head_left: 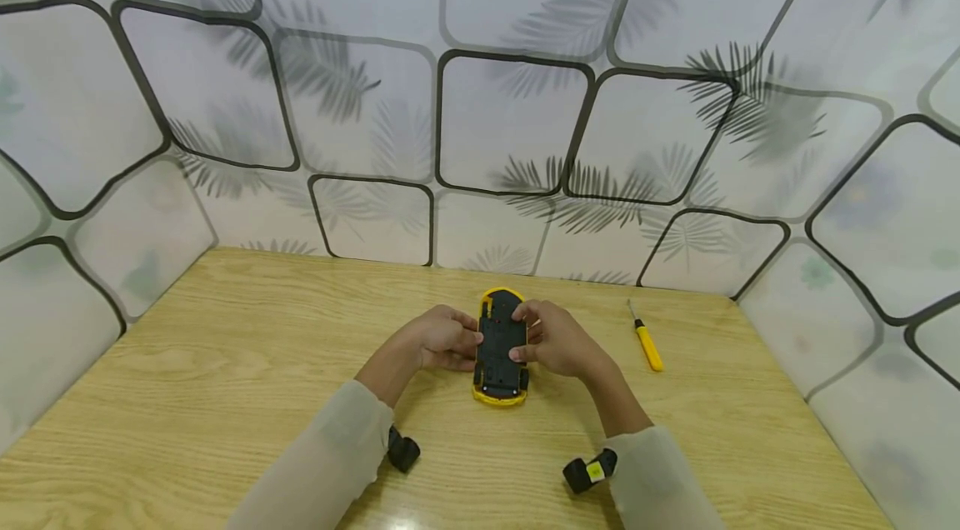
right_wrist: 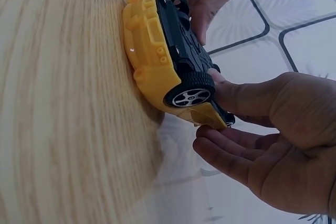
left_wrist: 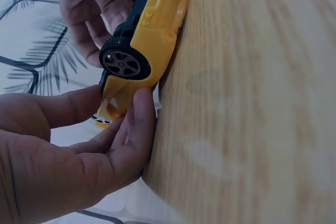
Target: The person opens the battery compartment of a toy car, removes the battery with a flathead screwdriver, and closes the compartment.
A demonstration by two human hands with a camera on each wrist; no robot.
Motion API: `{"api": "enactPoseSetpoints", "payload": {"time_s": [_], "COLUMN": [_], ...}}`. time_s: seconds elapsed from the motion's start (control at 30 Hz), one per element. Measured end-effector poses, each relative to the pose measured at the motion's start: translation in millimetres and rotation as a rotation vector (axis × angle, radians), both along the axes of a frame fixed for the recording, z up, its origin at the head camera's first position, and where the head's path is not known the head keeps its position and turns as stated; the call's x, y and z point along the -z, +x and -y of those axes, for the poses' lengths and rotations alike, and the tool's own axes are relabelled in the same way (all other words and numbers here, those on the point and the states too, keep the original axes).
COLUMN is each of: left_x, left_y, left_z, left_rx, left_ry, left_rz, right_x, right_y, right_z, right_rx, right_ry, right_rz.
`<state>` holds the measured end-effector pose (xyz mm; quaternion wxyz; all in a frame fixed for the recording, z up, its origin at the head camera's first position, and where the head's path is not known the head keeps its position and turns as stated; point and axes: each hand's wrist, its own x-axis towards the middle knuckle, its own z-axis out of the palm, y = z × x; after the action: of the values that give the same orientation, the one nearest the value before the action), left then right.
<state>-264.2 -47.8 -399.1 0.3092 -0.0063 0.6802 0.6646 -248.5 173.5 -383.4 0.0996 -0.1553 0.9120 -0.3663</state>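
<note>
A yellow toy car (head_left: 501,347) lies upside down on the wooden table, its black underside facing up. My left hand (head_left: 447,337) holds its left side, thumb at the edge of the underside and fingers along the yellow body. From the right, my right hand (head_left: 558,340) grips the other side, with the thumb on the black base. In the left wrist view a black wheel (left_wrist: 125,62) with a spoked rim sits in the yellow body. Another spoked wheel (right_wrist: 191,96) shows near my right thumb in the right wrist view. Part of the car's far end is hidden behind the fingers.
A screwdriver (head_left: 648,348) with a yellow handle and thin metal shaft lies on the table to the right of the car. Patterned white panels (head_left: 510,126) stand along the back and both sides of the wooden table (head_left: 247,347).
</note>
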Motion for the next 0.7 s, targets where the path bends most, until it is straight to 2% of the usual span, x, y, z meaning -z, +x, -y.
{"api": "enactPoseSetpoints", "payload": {"time_s": [0.2, 0.53, 0.7], "left_x": [-0.6, -0.2, -0.7], "left_y": [0.7, 0.4, 0.2], "left_z": [0.6, 0.8, 1.6], "left_rx": [-0.005, -0.005, -0.007], "left_ry": [-0.004, -0.004, -0.005], "left_rz": [-0.003, -0.003, 0.005], "right_x": [-0.9, -7.7, -9.7], "right_y": [0.4, 4.5, 5.2], "right_z": [1.6, 6.9, 8.2], "right_rx": [0.022, 0.036, 0.035], "right_ry": [0.002, 0.040, 0.039], "right_rz": [0.008, -0.071, -0.077]}}
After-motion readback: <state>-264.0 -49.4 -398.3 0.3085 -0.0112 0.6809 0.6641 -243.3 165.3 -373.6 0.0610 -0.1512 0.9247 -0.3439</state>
